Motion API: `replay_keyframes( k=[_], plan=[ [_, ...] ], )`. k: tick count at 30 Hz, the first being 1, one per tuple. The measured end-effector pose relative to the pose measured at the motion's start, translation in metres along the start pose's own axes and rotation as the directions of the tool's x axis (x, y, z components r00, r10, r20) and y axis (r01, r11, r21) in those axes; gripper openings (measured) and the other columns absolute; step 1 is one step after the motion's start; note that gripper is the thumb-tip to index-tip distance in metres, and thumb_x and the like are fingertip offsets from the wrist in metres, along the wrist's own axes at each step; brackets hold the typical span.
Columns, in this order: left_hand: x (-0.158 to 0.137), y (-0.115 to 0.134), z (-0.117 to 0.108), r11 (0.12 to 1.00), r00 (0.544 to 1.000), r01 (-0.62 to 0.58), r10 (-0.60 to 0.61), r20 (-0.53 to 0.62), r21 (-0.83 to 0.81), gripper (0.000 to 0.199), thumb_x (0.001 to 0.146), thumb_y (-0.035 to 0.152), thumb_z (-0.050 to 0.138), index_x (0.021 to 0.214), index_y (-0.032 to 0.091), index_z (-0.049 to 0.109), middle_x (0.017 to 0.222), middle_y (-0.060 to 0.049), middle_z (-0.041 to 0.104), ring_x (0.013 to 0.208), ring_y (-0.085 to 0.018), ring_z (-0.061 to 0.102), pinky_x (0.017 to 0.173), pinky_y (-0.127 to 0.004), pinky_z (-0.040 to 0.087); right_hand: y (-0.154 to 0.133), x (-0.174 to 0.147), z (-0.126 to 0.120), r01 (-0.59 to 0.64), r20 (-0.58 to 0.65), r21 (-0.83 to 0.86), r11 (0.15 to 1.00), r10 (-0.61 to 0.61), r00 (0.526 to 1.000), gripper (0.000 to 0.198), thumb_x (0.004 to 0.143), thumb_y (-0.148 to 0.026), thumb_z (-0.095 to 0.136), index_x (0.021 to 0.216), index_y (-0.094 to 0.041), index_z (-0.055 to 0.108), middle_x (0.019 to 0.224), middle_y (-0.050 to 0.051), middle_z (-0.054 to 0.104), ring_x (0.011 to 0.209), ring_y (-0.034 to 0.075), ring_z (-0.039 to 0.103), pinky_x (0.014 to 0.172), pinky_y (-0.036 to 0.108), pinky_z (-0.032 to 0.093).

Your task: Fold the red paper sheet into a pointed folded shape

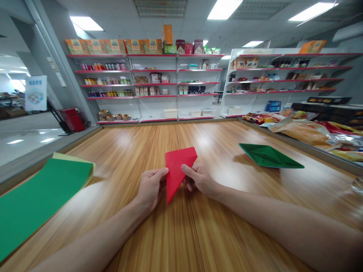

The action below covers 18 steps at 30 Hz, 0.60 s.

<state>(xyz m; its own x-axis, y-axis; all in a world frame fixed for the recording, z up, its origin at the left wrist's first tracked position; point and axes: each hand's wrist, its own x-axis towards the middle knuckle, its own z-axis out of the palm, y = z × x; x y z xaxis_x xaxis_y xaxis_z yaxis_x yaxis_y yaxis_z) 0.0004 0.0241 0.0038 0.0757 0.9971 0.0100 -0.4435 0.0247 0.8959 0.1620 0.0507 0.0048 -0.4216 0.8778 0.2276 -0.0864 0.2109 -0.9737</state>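
A folded piece of red paper (177, 166) is held up over the middle of the wooden table, its narrow point facing down toward me. My left hand (151, 187) pinches its left edge, thumb in front and fingers behind. On the right edge, my right hand (200, 179) grips it the same way, with the thumb pressed on the front face. The fingers behind the paper are partly hidden. To the right lies a folded green paper shape (269, 155), flat with pointed ends. Green paper sheets (45, 192), with a yellowish sheet under them, lie at the left.
The wooden table (133, 147) has a raised rim. Past its right edge are packaged snacks (306, 130), and a clear glass object (357, 185) sits at the far right. Stocked shelves (153, 83) stand behind the table. A red box (72, 120) is on the floor at left.
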Motion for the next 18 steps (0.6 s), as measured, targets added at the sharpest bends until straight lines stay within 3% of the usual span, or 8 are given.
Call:
replay_keyframes(
  k=[4,7,9,15,18],
  plan=[
    [-0.0001,-0.0047,0.0016,0.995,0.998,-0.053,0.054,-0.015,0.079,0.025,0.075,0.037,0.067,0.071,0.012,0.061,0.059,-0.003,0.067,0.044,-0.014,0.061,0.043,-0.023,0.047,-0.0008,-0.0035,0.0024,0.012,0.029,-0.09,0.996,-0.01,1.0,0.057,0.082,-0.059,0.05,0.05,-0.013,0.056,0.036,0.0,0.048,0.03,0.006,0.041,0.032,0.019,0.024],
    [-0.0018,-0.0078,0.0023,0.95,0.993,-0.097,0.112,-0.034,0.297,0.032,0.084,0.048,0.054,0.073,0.017,0.052,0.049,0.003,0.06,0.028,-0.013,0.05,0.026,-0.019,0.032,0.0,-0.0067,0.0052,0.038,0.072,-0.134,0.99,-0.028,0.997,0.055,0.084,-0.056,0.05,0.051,-0.013,0.057,0.038,0.0,0.049,0.031,0.007,0.043,0.033,0.018,0.027],
    [-0.0033,-0.0078,0.0023,0.891,0.988,-0.112,0.148,-0.047,0.441,0.036,0.086,0.052,0.047,0.071,0.019,0.047,0.045,0.006,0.054,0.024,-0.011,0.044,0.022,-0.018,0.027,0.0006,-0.0083,0.0075,0.034,0.093,-0.114,0.993,-0.023,0.995,0.054,0.083,-0.057,0.051,0.051,-0.013,0.055,0.041,-0.001,0.05,0.031,0.006,0.043,0.032,0.018,0.028],
    [-0.0059,-0.0012,0.0054,0.789,0.978,-0.096,0.19,-0.092,0.607,0.035,0.088,0.049,0.043,0.07,0.02,0.047,0.046,0.008,0.043,0.025,-0.008,0.041,0.02,-0.016,0.028,0.001,-0.0052,0.0105,0.035,-0.112,0.026,0.999,-0.032,0.993,0.052,0.082,-0.058,0.051,0.053,-0.015,0.051,0.044,-0.001,0.051,0.03,0.006,0.04,0.028,0.018,0.028],
    [-0.0062,-0.0002,0.0072,0.775,0.974,-0.101,0.205,-0.098,0.623,0.034,0.089,0.047,0.042,0.07,0.02,0.048,0.048,0.007,0.041,0.029,-0.01,0.045,0.02,-0.016,0.029,0.0012,-0.0034,0.0102,0.018,-0.122,0.018,1.0,-0.015,0.992,0.053,0.083,-0.058,0.05,0.051,-0.015,0.051,0.042,0.0,0.05,0.029,0.006,0.04,0.027,0.018,0.028]
  ],
)
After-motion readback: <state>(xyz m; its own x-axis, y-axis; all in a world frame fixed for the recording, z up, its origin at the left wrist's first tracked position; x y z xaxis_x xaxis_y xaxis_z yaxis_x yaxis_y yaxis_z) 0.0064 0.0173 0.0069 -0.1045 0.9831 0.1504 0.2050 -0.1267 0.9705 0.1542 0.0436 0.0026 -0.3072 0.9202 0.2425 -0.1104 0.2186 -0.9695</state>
